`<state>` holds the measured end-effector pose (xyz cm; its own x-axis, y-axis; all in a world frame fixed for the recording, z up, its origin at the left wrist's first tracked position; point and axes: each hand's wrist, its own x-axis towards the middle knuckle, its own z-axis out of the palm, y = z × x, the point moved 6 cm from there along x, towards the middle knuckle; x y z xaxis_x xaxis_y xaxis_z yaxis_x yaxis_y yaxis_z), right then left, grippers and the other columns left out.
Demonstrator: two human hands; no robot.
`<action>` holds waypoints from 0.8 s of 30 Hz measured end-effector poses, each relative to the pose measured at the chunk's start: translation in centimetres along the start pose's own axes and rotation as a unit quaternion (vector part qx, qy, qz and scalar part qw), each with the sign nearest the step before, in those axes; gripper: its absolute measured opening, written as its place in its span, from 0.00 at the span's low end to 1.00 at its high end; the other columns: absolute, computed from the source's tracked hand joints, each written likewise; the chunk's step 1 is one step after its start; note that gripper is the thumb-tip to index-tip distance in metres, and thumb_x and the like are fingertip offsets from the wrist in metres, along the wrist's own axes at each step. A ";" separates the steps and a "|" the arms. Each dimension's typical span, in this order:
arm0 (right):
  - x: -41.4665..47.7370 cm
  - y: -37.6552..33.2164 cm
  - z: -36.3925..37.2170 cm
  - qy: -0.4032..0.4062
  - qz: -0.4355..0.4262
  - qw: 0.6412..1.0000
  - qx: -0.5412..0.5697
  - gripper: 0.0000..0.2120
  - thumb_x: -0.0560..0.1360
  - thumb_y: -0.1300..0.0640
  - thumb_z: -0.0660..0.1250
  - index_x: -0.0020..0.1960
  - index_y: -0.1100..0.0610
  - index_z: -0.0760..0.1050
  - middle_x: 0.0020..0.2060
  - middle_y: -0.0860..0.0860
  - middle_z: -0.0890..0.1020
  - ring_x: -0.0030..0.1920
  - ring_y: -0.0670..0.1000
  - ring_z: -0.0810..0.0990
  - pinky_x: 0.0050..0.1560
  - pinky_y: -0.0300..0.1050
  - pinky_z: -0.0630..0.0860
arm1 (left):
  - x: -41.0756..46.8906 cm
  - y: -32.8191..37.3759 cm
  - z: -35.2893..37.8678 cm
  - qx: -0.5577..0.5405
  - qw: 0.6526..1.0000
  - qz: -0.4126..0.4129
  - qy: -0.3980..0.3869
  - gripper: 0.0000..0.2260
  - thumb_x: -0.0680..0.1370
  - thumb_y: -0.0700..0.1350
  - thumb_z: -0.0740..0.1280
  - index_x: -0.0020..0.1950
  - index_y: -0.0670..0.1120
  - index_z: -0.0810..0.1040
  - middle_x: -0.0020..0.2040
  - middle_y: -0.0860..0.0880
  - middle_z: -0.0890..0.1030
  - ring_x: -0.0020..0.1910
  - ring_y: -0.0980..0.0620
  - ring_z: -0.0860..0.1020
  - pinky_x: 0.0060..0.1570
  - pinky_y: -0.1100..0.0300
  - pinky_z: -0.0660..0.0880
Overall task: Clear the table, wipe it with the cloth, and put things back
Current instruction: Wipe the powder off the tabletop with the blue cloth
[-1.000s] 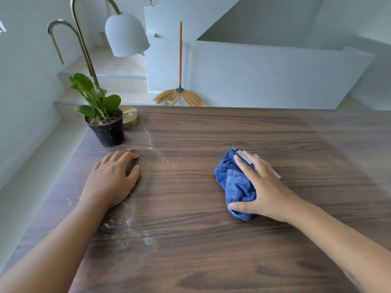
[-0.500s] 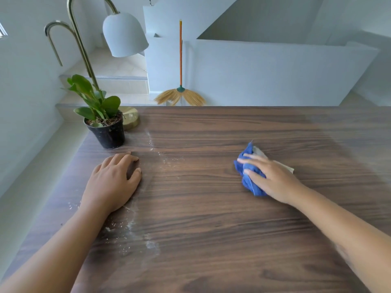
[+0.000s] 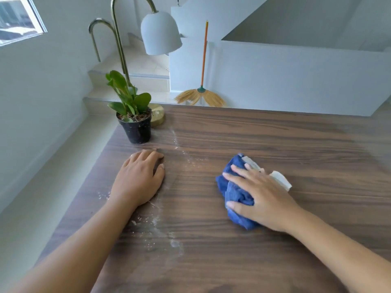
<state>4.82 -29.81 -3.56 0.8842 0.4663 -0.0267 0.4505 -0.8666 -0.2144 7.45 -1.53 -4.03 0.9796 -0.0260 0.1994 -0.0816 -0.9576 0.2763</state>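
Most of the bunched blue cloth [image 3: 233, 194] is hidden under the right hand [image 3: 261, 194], right of mid-table, w/ a white strip poking out past the fingers; label or not, can't tell. That hand presses it w/ fingers spread & near straight, not wrapped round. The left hand [image 3: 139, 178] lies flat, holding nothing, on the dark wood-grain table [image 3: 275, 136] amid white specks [image 3: 156, 220], near a round black plant pot [image 3: 137, 130].
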 end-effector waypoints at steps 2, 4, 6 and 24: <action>4.7 1.8 -0.4 0.023 0.077 0.997 -0.013 0.39 0.66 0.23 0.46 0.74 0.35 0.53 0.78 0.43 0.51 0.77 0.48 0.46 0.75 0.54 0.47 | 0.1 0.2 -0.1 -0.008 1.000 0.002 0.003 0.16 0.80 0.55 0.55 0.65 0.55 0.70 0.68 0.53 0.71 0.69 0.50 0.66 0.69 0.52 0.63; 10.0 0.6 0.1 0.030 0.094 0.995 0.002 0.36 0.70 0.27 0.47 0.75 0.37 0.54 0.78 0.45 0.53 0.77 0.50 0.47 0.75 0.57 0.46 | 0.3 0.2 -0.2 -0.023 1.000 -0.003 0.011 0.15 0.80 0.53 0.55 0.64 0.53 0.71 0.67 0.53 0.72 0.68 0.50 0.67 0.68 0.53 0.63; 14.1 -2.9 1.2 0.026 0.066 0.997 0.011 0.32 0.73 0.30 0.49 0.75 0.39 0.55 0.77 0.44 0.55 0.77 0.51 0.49 0.74 0.58 0.46 | 0.3 0.2 -0.3 -0.042 0.999 -0.004 0.027 0.13 0.80 0.50 0.56 0.63 0.51 0.72 0.64 0.51 0.74 0.65 0.49 0.69 0.65 0.54 0.65; 23.3 -8.0 2.0 -0.003 0.017 0.998 0.056 0.24 0.79 0.41 0.48 0.75 0.40 0.59 0.77 0.43 0.57 0.77 0.52 0.51 0.75 0.59 0.45 | -4.9 -7.3 -2.2 -0.014 0.997 -0.082 0.005 0.31 0.75 0.63 0.44 0.74 0.51 0.65 0.76 0.54 0.61 0.76 0.54 0.54 0.73 0.61 0.47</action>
<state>21.59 -11.70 -4.40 0.8979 0.4381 -0.0421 0.4033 -0.8572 -0.3201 2.82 6.16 -4.99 0.9783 0.1335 0.1586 0.0746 -0.9404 0.3318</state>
